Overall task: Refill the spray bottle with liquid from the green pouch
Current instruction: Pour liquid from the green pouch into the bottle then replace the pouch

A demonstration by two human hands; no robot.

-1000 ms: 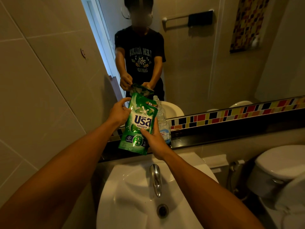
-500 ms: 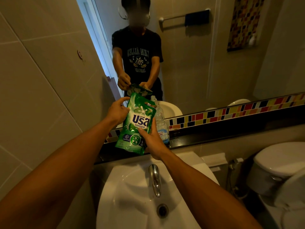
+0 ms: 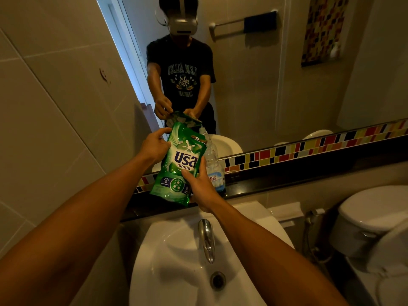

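The green pouch (image 3: 180, 164) with white and blue lettering is held upright above the dark ledge (image 3: 276, 177), tilted a little to the right. My left hand (image 3: 154, 146) grips its upper left edge. My right hand (image 3: 199, 186) clasps its lower right side. Right behind the pouch stands a clear plastic bottle (image 3: 213, 164) with a pale blue label, with no spray head on its neck; the pouch's top right corner lies against the bottle's mouth. Whether liquid is flowing cannot be seen.
A white sink (image 3: 176, 261) with a chrome tap (image 3: 206, 239) and drain lies below my arms. A mirror (image 3: 265, 74) rises behind the ledge, above a strip of coloured tiles (image 3: 309, 149). A white toilet (image 3: 375, 221) stands at right, a tiled wall (image 3: 55, 107) at left.
Both hands keep the same grip on the pouch. The pouch and the view have barely shifted.
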